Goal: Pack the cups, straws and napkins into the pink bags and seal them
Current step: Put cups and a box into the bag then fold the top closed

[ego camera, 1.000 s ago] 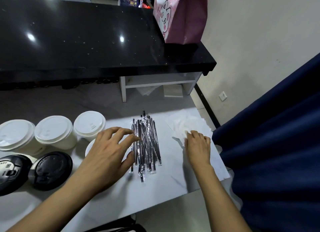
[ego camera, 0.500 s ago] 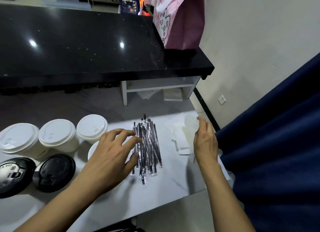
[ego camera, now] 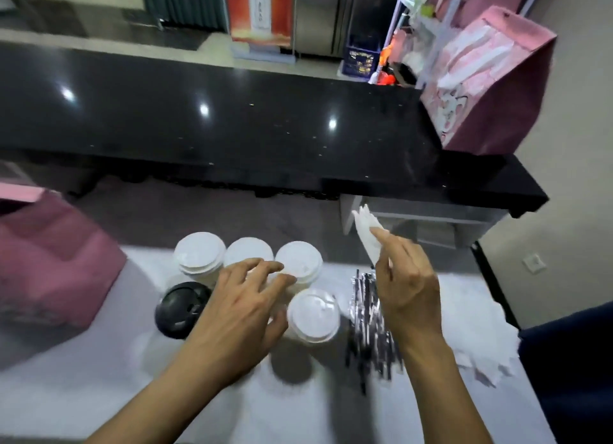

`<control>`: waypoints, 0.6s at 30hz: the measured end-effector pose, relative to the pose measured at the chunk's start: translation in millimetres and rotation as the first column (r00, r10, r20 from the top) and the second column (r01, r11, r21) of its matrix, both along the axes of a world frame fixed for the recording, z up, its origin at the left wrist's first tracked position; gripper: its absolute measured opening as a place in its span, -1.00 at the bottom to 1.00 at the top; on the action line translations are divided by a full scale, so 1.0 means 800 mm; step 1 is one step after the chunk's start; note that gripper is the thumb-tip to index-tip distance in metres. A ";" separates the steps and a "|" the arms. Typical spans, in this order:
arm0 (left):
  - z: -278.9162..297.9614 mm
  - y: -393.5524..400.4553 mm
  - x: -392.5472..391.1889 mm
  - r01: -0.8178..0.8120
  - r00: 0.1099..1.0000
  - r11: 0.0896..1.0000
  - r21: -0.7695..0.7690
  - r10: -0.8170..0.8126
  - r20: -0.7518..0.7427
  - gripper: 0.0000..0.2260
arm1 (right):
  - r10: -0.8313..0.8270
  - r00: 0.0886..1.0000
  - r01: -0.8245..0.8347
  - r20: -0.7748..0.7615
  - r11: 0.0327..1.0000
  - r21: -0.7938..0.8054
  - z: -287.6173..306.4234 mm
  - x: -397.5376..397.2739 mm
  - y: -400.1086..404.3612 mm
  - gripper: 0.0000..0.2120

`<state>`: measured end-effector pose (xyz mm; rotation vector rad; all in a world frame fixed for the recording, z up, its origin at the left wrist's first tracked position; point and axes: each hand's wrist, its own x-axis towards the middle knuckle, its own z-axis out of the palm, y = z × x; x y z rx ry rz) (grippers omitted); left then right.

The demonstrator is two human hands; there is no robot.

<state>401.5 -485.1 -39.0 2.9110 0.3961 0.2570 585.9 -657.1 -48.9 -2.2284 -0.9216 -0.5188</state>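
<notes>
White paper fills the grip of the right hand [ego camera: 409,294]: a napkin [ego camera: 368,236] is pinched between thumb and fingertips and held up in the air, above the far end of the pile of wrapped straws [ego camera: 368,324] that lies on the white table [ego camera: 99,394]. More napkins [ego camera: 491,344] lie loose on the table to the right of that hand's wrist. The left hand [ego camera: 238,314] hovers just left of the raised napkin, its fingers spread and loosely bent, grasping nothing, over a cluster of white-lidded cups [ego camera: 199,256]. One white-lidded cup [ego camera: 313,316] stands between the two hands, just beside the straws. A black-lidded cup [ego camera: 180,309] sits to the left of the left hand, partly hidden behind it. Well left of both hands, a pink bag [ego camera: 49,271] stands at the table's edge, blurred. Far beyond the pinched napkin, another pink bag [ego camera: 491,78] with a cartoon print stands on the right end of the black counter [ego camera: 232,128].
</notes>
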 end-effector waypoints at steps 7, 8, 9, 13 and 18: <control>0.025 0.083 -0.098 -0.206 0.975 0.979 0.014 0.204 0.084 -0.66 | 0.248 0.968 -0.241 -0.037 0.961 0.139 0.038 -0.089 0.137 -0.61; 0.029 0.096 -0.113 -0.230 0.968 0.973 0.018 0.227 0.109 -0.66 | 0.294 0.955 -0.285 -0.035 0.945 0.160 0.043 -0.102 0.155 -0.63; 0.033 0.111 -0.128 -0.250 0.960 0.968 0.019 0.245 0.133 -0.66 | 0.336 0.941 -0.324 -0.044 0.929 0.180 0.050 -0.117 0.173 -0.64; 0.048 0.176 -0.189 -0.288 0.930 0.957 0.036 0.271 0.248 -0.69 | 0.431 0.899 -0.400 -0.080 0.881 0.252 0.077 -0.180 0.247 -0.65; 0.071 0.272 -0.266 -0.297 0.912 0.954 0.045 0.269 0.309 -0.74 | 0.460 0.885 -0.418 -0.066 0.851 0.317 0.102 -0.258 0.343 -0.70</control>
